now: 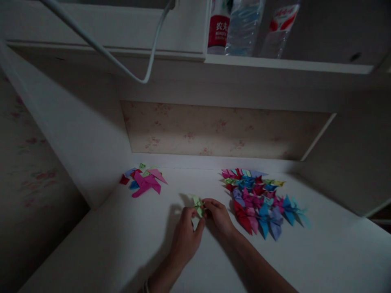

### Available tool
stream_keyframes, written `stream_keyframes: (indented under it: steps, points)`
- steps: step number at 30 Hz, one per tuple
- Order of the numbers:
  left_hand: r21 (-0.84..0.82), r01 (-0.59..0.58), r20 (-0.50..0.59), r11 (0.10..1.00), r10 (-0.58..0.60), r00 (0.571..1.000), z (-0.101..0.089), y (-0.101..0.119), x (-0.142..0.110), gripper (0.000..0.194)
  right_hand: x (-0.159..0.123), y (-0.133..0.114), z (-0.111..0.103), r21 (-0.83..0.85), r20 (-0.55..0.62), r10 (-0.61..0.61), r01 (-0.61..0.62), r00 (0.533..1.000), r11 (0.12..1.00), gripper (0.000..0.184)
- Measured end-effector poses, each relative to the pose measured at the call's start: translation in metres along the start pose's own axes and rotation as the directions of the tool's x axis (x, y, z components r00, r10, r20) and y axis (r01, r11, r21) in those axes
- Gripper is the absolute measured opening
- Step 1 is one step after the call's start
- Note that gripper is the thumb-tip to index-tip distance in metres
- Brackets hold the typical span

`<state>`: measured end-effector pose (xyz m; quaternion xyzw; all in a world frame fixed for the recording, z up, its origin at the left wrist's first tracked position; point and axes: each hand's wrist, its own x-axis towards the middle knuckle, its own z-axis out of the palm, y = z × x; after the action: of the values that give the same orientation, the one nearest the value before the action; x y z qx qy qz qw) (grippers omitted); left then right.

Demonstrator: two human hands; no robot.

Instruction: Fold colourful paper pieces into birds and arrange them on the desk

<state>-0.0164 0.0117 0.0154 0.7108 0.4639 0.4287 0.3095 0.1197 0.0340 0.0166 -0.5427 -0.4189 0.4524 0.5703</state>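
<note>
The pale green folded paper [198, 206] sat pinched between your left hand [187, 230] and right hand [220, 216], probably to steady its small folds over the bench [106, 240]. Right of them, paper figures [258, 200] lay in rough rows, seemingly for order; ahead-left, a looser paper pile [146, 184].

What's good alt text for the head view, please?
A person's left hand and right hand hold a pale green folded paper at a white desk. A small colorful paper pile lies left, a larger group right; bottles stand on a shelf above.
</note>
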Motion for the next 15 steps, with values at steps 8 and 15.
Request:
stream_keyframes:
  steps: [8, 15]
  points:
    - [0.187, -0.226, 0.155, 0.956, 0.198, 0.968, 0.005, 0.020, -0.019, 0.029, -0.064, -0.008, -0.043, 0.260, 0.063, 0.100, -0.113, 0.993, 0.959, 0.030]
    - [0.023, -0.200, 0.133, 0.980, 0.195, 0.972, 0.014, 0.026, -0.027, 0.025, -0.079, 0.001, -0.055, 0.324, 0.080, 0.087, -0.108, 0.993, 0.940, 0.032]
